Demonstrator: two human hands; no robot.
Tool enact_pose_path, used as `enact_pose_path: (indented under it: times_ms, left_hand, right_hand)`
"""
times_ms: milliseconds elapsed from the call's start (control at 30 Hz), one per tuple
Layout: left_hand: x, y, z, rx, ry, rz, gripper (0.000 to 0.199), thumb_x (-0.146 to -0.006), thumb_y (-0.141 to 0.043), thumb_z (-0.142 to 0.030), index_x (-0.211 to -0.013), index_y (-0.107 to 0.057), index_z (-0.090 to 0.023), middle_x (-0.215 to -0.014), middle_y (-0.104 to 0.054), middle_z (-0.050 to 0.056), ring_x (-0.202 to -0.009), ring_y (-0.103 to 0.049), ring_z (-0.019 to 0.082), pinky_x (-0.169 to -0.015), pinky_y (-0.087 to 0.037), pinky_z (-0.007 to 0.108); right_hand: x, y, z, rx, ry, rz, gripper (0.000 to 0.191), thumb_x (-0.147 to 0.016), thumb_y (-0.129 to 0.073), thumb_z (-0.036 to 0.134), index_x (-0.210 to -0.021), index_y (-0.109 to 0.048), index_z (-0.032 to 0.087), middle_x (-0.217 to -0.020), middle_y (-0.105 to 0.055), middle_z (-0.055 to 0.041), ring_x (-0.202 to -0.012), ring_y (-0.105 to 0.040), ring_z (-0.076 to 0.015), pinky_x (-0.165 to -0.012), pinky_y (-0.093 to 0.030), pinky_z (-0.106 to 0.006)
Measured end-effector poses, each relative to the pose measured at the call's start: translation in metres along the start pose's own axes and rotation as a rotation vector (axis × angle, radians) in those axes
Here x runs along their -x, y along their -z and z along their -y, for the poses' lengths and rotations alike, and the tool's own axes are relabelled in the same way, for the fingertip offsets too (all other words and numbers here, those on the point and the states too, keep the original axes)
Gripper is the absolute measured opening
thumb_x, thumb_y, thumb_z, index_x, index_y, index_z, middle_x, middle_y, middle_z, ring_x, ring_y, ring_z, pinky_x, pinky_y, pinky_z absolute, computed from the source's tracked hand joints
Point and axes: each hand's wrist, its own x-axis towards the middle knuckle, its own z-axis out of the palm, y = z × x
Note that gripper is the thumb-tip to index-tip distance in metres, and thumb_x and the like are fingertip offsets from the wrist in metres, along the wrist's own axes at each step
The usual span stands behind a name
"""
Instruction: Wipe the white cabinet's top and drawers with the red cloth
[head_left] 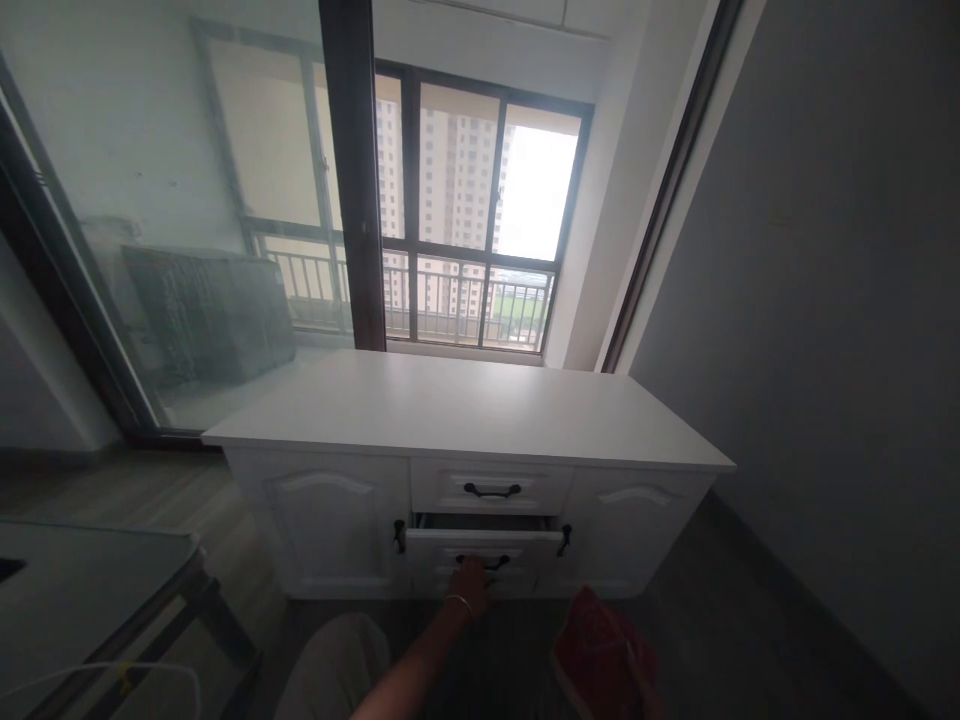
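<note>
In the head view, one hand (471, 580) reaches forward and down to the lower drawer (484, 545) of a white cabinet (330, 510). It looks like the left hand, coming from the lower left with a thin bracelet (459, 603) on its wrist, though the angle leaves some doubt. Its fingers (474, 568) lie on the dark handle (484, 562) of that drawer, curled about it as far as can be seen; the grip itself is too small and dim to judge fully. The drawer stands pulled out a little, with a dark gap showing just above its front, and black knobs sit at either end of the front, to the left and right of the fingers. Just above the fingers is the upper drawer (491, 487), closed, with its own dark handle (492, 490). Doors flank the drawers on both sides of the fingers. The white surface (465, 405) of the cabinet spreads above and beyond the fingers. Right of the hand and nearer the camera lies something red (604, 645), apart from the fingers; whether the other hand holds it cannot be told, and that hand is not seen. Near the forearm, at the lower left, a light-clad knee (337, 665) shows. Far left of the fingers is a glass tabletop (82, 580) with a white cable (112, 675). Beyond the cabinet, a window (480, 210) with a railing looks out on tall buildings, and a glass sliding door (172, 200) stands to the left.
</note>
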Motion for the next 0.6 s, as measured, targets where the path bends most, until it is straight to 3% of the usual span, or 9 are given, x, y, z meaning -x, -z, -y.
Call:
enact_pose_path:
  times_ms: [67, 133, 200, 300, 400, 500, 600]
  left_hand:
    - [0.026, -0.012, -0.003, -0.025, 0.09, 0.067, 0.09, -0.073, -0.06, -0.015, -0.162, -0.052, -0.006, -0.172, -0.049, 0.026, -0.163, -0.041, 0.043, -0.132, -0.038, 0.059]
    - [0.057, -0.025, -0.007, -0.02, 0.153, 0.124, 0.096, -0.074, -0.057, -0.013, -0.169, -0.042, -0.003, -0.18, -0.037, 0.023, -0.17, -0.03, 0.038, -0.139, -0.027, 0.053]
    - [0.089, -0.038, -0.012, 0.013, 0.206, 0.169, 0.1, -0.074, -0.055, -0.01, -0.172, -0.036, -0.004, -0.184, -0.029, 0.018, -0.173, -0.022, 0.033, -0.142, -0.019, 0.048]
    - [0.13, -0.056, -0.018, 0.073, 0.261, 0.212, 0.103, -0.071, -0.056, -0.01, -0.172, -0.037, -0.007, -0.184, -0.028, 0.015, -0.173, -0.019, 0.032, -0.143, -0.014, 0.045]
    - [0.157, -0.067, -0.022, 0.158, 0.279, 0.256, 0.11, -0.063, -0.06, -0.011, -0.172, -0.038, -0.005, -0.184, -0.027, 0.017, -0.173, -0.019, 0.034, -0.143, -0.018, 0.043]
    - [0.168, -0.066, -0.025, 0.207, 0.282, 0.25, 0.111, -0.063, -0.058, -0.01, -0.173, -0.037, -0.006, -0.185, -0.025, 0.016, -0.173, -0.021, 0.032, -0.141, -0.024, 0.041]
    - [0.166, -0.056, -0.028, 0.203, 0.26, 0.244, 0.103, -0.068, -0.058, -0.011, -0.17, -0.043, -0.008, -0.182, -0.034, 0.016, -0.172, -0.026, 0.033, -0.142, -0.021, 0.045]
  right_hand:
    - [0.002, -0.003, -0.012, -0.386, -0.101, -0.165, 0.071, -0.059, -0.047, 0.102, -0.085, -0.075, 0.043, -0.106, -0.087, -0.0061, -0.134, -0.071, -0.0417, -0.113, -0.057, -0.057]
    - [0.003, -0.001, -0.021, -0.765, -0.219, -0.337, 0.064, -0.046, -0.079, 0.087, -0.088, -0.076, 0.038, -0.111, -0.085, -0.0125, -0.136, -0.069, -0.0449, -0.112, -0.06, -0.057]
    - [0.004, 0.003, -0.027, -0.951, -0.311, -0.424, 0.067, -0.038, -0.094, 0.069, -0.092, -0.077, 0.034, -0.119, -0.082, -0.014, -0.147, -0.061, -0.0451, -0.113, -0.061, -0.056]
    - [0.006, 0.007, -0.031, -1.028, -0.323, -0.417, 0.068, -0.04, -0.096, 0.061, -0.098, -0.078, 0.031, -0.135, -0.078, -0.0115, -0.157, -0.05, -0.0418, -0.115, -0.061, -0.057]
    - [0.009, 0.008, -0.032, -1.006, -0.288, -0.418, 0.059, -0.047, -0.094, 0.06, -0.098, -0.078, 0.036, -0.143, -0.075, -0.0081, -0.153, -0.056, -0.0402, -0.108, -0.066, -0.057]
    - [0.009, 0.01, -0.03, -0.937, -0.327, -0.462, 0.058, -0.044, -0.092, 0.059, -0.094, -0.076, 0.034, -0.136, -0.077, -0.0125, -0.143, -0.064, -0.0444, -0.099, -0.068, -0.058]
    - [0.0, 0.008, -0.024, -0.886, -0.301, -0.385, 0.057, -0.041, -0.092, 0.05, -0.092, -0.075, 0.032, -0.123, -0.081, -0.0131, -0.125, -0.075, -0.0455, -0.094, -0.068, -0.062]
